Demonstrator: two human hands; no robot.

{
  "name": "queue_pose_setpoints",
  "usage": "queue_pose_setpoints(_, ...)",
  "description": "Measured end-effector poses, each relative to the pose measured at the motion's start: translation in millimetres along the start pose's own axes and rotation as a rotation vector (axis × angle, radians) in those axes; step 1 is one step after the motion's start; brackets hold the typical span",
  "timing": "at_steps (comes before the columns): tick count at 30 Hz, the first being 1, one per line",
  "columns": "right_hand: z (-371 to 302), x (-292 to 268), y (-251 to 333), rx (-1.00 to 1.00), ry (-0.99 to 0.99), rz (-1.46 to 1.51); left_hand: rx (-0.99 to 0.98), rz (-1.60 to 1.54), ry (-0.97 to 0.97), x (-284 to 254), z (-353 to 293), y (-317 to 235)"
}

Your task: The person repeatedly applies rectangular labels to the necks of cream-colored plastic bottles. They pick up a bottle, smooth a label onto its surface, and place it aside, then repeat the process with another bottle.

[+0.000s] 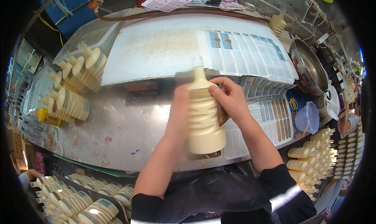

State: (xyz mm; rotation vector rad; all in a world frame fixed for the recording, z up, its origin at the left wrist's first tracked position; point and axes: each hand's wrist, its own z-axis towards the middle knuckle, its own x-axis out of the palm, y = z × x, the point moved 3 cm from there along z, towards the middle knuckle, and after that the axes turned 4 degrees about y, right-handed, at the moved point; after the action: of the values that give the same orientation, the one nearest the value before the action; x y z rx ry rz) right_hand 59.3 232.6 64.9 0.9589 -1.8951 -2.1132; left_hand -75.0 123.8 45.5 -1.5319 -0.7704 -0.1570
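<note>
One cream bottle [207, 140] held centre stage over the near part of the metal table [98, 136], clear neck pointing away from the person! The right hand [230, 98] had it, thumb pressed on the shoulder, fingers bent round the edge; the left hand [180, 106] was a blur along the opposite side, its grip impossible to tell! Beyond, label sheets [246, 49] covered the right part of a white board [156, 40], and a purple bucket [306, 118] stood off to the right!
</note>
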Motion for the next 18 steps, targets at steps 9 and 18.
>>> queue_pose_setpoints(9, -4.2, -0.1, 8.4, 0.009, -0.022, -0.026, 0.086, 0.243, -0.020, -5.8, -1.8, 6.8)
queue_pose_setpoints(18, -3.6, -1.4, 8.6, 0.016, -0.002, -0.039, 0.013, 0.007, -0.024, -5.0, -2.8, 3.9)
